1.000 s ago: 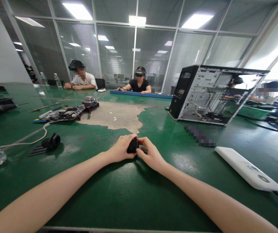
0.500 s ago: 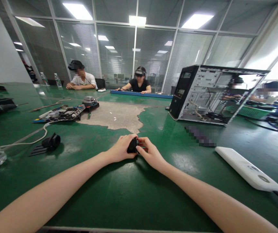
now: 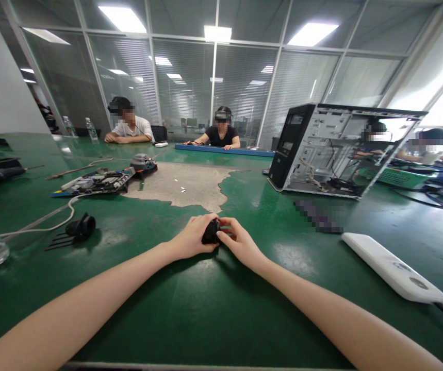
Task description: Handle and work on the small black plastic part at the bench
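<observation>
Black part [image 3: 209, 234]: small, held between both hands, central over the desk [image 3: 201, 309], nearer the near edge than the far edge; can't tell if it touches the top.
Left hand [image 3: 190, 239]: wrapped round the part's left side, fingers over the far side, thumb hard to make out.
Right hand [image 3: 243, 248]: thumb and fingertips pinching the part's right end; rest of fingers bent, partly hidden.
Slip risk: right hand has only the tips on a small end; a twist or uneven push could pop it out, likely dropping it onto the hard, glossy desk.
Skew risk: if the right end is a separate piece, off-line pressure might jam it or crack plastic. Seam too small to see.
Blocked view: fingers cover much of the part, so bad seating could go unnoticed.
Left side of desk: black piece with thin prongs [image 3: 81, 225], pale cable [image 3: 71, 211] and circuit board [image 3: 99, 180] behind. A wide left-arm sweep could bend prongs or drag the cable.
Right side of desk: white power strip [image 3: 393, 268], near the right forearm; an outward elbow might knock it. Open computer case [image 3: 283, 154] stands farther back, well apart.
</observation>
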Motion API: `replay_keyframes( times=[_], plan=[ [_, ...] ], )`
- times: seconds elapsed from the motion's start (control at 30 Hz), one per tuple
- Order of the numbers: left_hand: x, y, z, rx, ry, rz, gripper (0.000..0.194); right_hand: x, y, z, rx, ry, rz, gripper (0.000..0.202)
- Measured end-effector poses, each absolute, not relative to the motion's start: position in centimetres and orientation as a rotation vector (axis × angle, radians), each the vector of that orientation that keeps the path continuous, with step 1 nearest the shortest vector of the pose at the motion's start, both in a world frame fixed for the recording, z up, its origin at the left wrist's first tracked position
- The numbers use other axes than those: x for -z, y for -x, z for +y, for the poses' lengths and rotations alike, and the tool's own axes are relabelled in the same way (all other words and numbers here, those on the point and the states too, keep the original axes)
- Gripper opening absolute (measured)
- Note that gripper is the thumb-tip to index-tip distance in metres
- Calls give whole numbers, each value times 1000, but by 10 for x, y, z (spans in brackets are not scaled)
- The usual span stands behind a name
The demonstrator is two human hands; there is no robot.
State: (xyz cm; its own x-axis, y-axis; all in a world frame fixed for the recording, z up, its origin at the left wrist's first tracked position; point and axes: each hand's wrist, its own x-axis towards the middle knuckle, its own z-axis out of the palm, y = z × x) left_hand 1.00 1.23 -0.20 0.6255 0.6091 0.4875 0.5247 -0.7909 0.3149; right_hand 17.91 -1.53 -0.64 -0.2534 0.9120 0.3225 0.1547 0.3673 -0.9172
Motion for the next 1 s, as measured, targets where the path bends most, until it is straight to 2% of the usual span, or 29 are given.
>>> replay_keyframes(
  times=[0.33,0.57,0.87,1.0],
  plan=[
    [2,-10,12,-889,-2703,945,55,3,-180,-18,-987,899,-1651,15],
    [1,-10,12,-894,-2696,946,56,6,-180,-14,-1023,969,-1669,28],
    [1,-10,12,-880,-2708,950,56,1,-180,-16,-1067,893,-1629,18],
    [2,-10,13,-890,-2708,944,57,3,-180,-14,-1063,907,-1627,24]
  ],
)
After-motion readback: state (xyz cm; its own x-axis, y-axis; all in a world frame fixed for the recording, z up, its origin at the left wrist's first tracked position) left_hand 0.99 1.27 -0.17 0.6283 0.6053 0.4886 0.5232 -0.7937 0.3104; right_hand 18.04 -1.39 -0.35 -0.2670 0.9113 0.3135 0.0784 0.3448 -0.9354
